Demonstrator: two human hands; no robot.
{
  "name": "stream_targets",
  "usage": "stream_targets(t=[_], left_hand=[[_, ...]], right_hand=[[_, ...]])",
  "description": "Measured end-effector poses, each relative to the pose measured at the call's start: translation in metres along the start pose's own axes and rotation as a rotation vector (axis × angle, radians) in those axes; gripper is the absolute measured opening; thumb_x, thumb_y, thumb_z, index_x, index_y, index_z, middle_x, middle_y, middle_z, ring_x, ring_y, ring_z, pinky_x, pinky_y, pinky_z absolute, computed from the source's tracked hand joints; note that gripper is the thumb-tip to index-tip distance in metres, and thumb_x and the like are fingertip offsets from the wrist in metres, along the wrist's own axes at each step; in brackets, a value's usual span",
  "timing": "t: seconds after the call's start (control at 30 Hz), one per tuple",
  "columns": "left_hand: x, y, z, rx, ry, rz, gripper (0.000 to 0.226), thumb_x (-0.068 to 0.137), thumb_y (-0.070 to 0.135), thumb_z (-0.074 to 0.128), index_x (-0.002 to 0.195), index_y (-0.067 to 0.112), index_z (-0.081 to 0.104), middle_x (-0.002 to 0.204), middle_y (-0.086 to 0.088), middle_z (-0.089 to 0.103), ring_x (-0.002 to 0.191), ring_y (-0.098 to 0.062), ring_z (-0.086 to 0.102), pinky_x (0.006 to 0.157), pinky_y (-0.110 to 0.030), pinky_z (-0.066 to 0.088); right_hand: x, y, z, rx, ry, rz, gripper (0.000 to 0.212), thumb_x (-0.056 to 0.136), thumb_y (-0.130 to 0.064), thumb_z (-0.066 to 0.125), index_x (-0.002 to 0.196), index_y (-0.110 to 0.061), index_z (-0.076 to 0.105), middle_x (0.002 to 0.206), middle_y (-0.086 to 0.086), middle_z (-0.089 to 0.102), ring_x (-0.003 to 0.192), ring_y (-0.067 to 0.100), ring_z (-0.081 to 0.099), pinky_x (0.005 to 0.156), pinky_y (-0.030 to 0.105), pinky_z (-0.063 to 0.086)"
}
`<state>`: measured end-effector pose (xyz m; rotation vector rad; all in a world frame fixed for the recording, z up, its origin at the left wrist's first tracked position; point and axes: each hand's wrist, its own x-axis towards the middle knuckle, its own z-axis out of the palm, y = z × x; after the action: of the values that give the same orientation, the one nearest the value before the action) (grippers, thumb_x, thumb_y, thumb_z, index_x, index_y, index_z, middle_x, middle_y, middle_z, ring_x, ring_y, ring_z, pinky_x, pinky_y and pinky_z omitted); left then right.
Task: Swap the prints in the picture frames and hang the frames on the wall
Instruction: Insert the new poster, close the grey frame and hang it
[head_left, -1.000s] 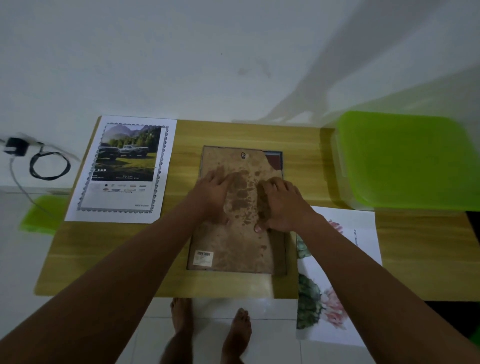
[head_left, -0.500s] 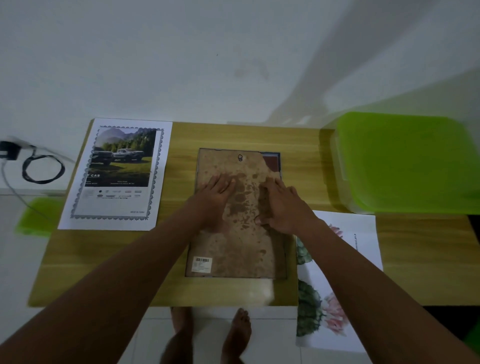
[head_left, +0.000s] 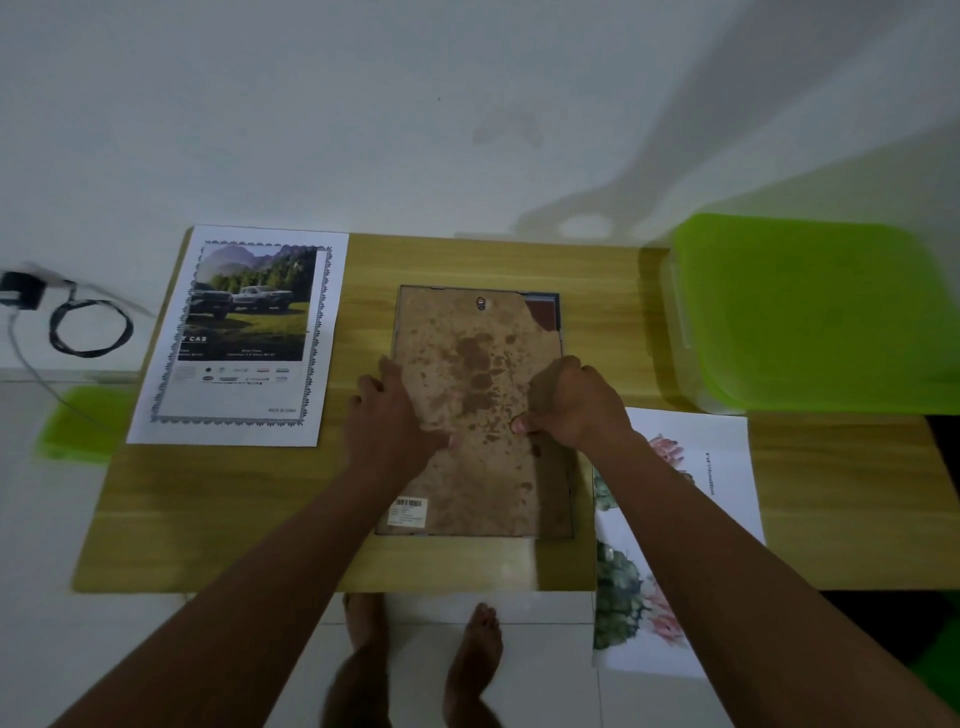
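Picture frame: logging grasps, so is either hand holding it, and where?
Right hand grips the picture frame by its right edge, mid-height, fingers curled. Left hand only rests flat on its left edge.

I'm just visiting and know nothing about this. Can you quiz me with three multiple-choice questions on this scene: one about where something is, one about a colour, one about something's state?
1. Where does the white paper print of two trucks lie, relative to the rectangular picture frame with stained brown backing?
A) to its left
B) to its right
C) underneath it

2. What colour is the lid of the plastic box?
A) red
B) green
C) blue

3. How is the frame placed?
A) hung on the wall
B) standing upright
C) flat, face down on the light wooden table

Answers: 1 A, the print lies flat beside the frame's left edge. 2 B, the lid is bright green. 3 C, the backing and its metal hanger hook face up.
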<state>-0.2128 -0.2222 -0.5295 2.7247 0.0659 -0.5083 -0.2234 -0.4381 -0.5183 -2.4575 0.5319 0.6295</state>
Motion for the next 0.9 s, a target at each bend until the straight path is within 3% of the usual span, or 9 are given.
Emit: stream_targets(t=[0.1,0.17,0.27,0.43,0.57,0.67,0.73,0.83,0.9], left_hand=[[0.009,-0.004,0.001,-0.114,-0.075,-0.051,0.121,0.055,0.052,0.088,0.147,0.018,0.018,0.135,-0.019,0.039,0.122,-0.041,0.043,0.097,-0.05,0.043],[0.011,-0.008,-0.003,-0.225,-0.08,-0.025,0.102,0.059,0.046,0.082,0.142,0.023,0.027,0.129,-0.017,0.047,0.118,-0.04,0.046,0.094,-0.05,0.046],[0.007,-0.015,-0.016,-0.499,-0.073,-0.021,0.079,0.061,0.034,0.07,0.133,0.028,0.039,0.116,-0.009,0.061,0.103,-0.032,0.06,0.083,-0.048,0.055],[-0.001,-0.018,-0.035,-0.854,-0.143,0.021,0.082,0.074,0.005,0.076,0.14,0.038,0.04,0.115,-0.002,0.064,0.097,-0.021,0.065,0.074,-0.04,0.06],[-0.014,-0.014,-0.057,-1.102,-0.37,0.039,0.093,0.079,-0.018,0.06,0.142,0.045,0.032,0.122,-0.001,0.061,0.108,-0.03,0.063,0.074,-0.04,0.059],[-0.023,-0.007,-0.08,-1.101,-0.3,0.101,0.098,0.076,-0.02,0.062,0.149,0.037,0.029,0.123,-0.004,0.063,0.103,-0.027,0.068,0.075,-0.042,0.059],[-0.034,0.005,-0.097,-0.977,-0.198,0.209,0.1,0.078,-0.014,0.066,0.152,0.036,0.021,0.125,-0.003,0.062,0.098,-0.02,0.069,0.075,-0.039,0.06],[-0.058,0.028,-0.112,-0.699,0.001,0.408,0.093,0.083,-0.003,0.066,0.154,0.031,0.017,0.13,0.002,0.055,0.089,0.0,0.065,0.068,-0.015,0.055],[-0.074,0.039,-0.117,-0.579,0.126,0.491,0.088,0.085,0.004,0.066,0.153,0.031,0.018,0.132,0.002,0.055,0.095,-0.001,0.062,0.072,-0.01,0.052]], right_hand=[[0.002,0.004,0.004,0.112,-0.01,0.021,0.1,0.062,-0.039,0.092,0.137,-0.01,0.034,0.131,0.016,0.047,0.118,0.034,0.051,0.088,0.037,0.046],[0.003,0.008,0.007,0.205,-0.013,0.01,0.1,0.063,-0.038,0.091,0.14,-0.014,0.032,0.131,0.015,0.048,0.118,0.033,0.051,0.086,0.036,0.046],[0.0,0.009,0.008,0.371,-0.01,0.011,0.105,0.064,-0.038,0.087,0.148,-0.026,0.025,0.136,0.008,0.052,0.122,0.031,0.053,0.098,0.045,0.049],[-0.005,0.009,0.001,0.595,-0.007,-0.082,0.092,0.062,-0.028,0.086,0.14,-0.04,0.037,0.131,-0.009,0.059,0.122,0.021,0.056,0.104,0.05,0.048],[-0.021,0.001,-0.015,0.618,0.007,-0.113,0.078,0.076,-0.009,0.083,0.14,-0.028,0.041,0.126,-0.003,0.063,0.116,0.024,0.061,0.1,0.049,0.051],[-0.034,-0.006,-0.022,0.599,0.025,-0.097,0.074,0.079,-0.015,0.083,0.14,-0.023,0.042,0.121,0.001,0.063,0.107,0.022,0.063,0.093,0.044,0.055],[-0.043,-0.018,-0.027,0.549,0.09,-0.14,0.069,0.082,-0.025,0.079,0.14,-0.025,0.042,0.128,0.001,0.061,0.112,0.02,0.06,0.095,0.041,0.053],[-0.061,-0.056,-0.047,0.572,0.204,-0.251,0.053,0.091,-0.046,0.063,0.14,-0.03,0.047,0.129,-0.004,0.059,0.117,0.019,0.058,0.095,0.042,0.052],[-0.074,-0.082,-0.065,0.654,0.207,-0.299,0.062,0.085,-0.063,0.056,0.141,-0.039,0.043,0.136,-0.006,0.057,0.12,0.02,0.059,0.097,0.047,0.052]])
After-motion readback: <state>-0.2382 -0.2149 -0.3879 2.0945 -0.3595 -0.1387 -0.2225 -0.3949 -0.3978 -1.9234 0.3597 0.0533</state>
